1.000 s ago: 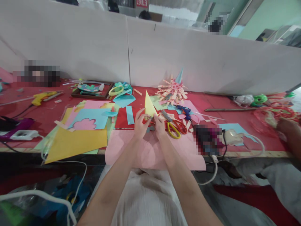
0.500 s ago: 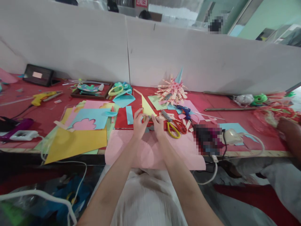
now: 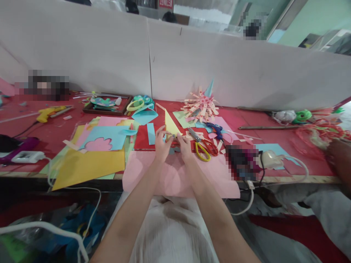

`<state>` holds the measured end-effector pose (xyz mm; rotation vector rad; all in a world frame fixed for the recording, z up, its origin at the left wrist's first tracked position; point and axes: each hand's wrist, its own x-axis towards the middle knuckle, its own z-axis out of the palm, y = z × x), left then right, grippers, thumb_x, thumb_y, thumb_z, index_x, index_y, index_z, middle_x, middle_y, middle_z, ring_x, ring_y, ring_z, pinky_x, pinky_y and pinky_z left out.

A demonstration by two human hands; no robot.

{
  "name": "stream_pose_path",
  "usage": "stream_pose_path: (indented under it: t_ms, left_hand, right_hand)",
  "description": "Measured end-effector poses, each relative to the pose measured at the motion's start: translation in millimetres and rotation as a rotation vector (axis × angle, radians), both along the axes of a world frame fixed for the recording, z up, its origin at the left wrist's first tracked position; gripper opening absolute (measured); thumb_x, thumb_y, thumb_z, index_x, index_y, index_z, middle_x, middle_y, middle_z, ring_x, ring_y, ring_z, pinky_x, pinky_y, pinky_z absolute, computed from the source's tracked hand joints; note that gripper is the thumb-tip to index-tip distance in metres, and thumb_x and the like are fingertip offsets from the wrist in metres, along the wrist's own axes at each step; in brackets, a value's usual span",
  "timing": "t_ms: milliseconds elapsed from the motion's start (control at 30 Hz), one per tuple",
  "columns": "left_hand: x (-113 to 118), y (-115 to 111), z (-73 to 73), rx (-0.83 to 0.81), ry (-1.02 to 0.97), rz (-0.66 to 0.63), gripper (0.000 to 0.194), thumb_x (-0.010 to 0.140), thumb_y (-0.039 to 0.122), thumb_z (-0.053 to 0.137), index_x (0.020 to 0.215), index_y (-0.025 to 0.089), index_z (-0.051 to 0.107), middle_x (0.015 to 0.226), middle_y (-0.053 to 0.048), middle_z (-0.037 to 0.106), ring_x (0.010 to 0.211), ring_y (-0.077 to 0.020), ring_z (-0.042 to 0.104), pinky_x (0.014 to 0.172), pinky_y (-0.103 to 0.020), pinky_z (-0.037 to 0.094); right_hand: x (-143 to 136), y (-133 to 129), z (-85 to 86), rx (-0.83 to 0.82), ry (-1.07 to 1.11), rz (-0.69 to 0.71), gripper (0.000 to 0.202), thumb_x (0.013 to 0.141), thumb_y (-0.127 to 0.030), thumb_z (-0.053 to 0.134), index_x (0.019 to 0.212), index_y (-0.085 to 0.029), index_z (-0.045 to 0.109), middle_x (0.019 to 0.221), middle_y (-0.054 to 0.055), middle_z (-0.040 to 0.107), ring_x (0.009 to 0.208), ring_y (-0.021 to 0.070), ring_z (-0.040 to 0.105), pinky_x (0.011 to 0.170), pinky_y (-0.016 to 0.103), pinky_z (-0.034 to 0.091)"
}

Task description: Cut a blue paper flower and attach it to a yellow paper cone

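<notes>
Between my two hands is a pale yellow piece of paper (image 3: 171,124), its narrow pointed end directed away from me. My left hand (image 3: 163,144) pinches its left lower edge, and my right hand (image 3: 184,145) pinches the lower right corner; the fingers partly hide that edge. Under my fingers lies a red sheet (image 3: 142,140), with a light blue paper strip (image 3: 151,134) on it to the left. Pink paper (image 3: 178,175) covers the table's front edge beneath my wrists. Just right of my right hand are scissors with yellow handles (image 3: 202,152) and a red-handled pair (image 3: 210,147).
Coloured paper sheets (image 3: 90,164) lie on the left, near a yellow glue gun (image 3: 46,114) and a brown tray (image 3: 106,106). Behind stands a spiky pink paper piece with a blue cone (image 3: 204,102). A blue glue gun (image 3: 215,129) and a white plug (image 3: 270,160) sit right. Another person's arm (image 3: 340,159) is at far right.
My hands stay in nearly the same place, with only slight finger movement on the yellow paper. At far right the other person's hand has shifted slightly.
</notes>
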<state>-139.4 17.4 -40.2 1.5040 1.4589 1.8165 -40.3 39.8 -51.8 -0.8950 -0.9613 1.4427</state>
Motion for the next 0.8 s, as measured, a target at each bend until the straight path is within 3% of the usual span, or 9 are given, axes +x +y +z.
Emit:
stream_pose_path:
  t_ms: [800]
  left_hand:
    - [-1.0, 3.3, -4.4, 0.058, 0.11, 0.047, 0.014, 0.076, 0.033, 0.064, 0.081, 0.021, 0.059, 0.119, -0.009, 0.052, 0.119, -0.0226, 0.047, 0.102, -0.042, 0.038]
  right_hand:
    - [-0.2, 1.1, 0.7, -0.029, 0.055, 0.002, 0.04, 0.061, -0.057, 0.068, 0.071, -0.018, 0.063, 0.068, 0.001, 0.068, 0.064, 0.0162, 0.064, 0.058, 0.026, 0.051]
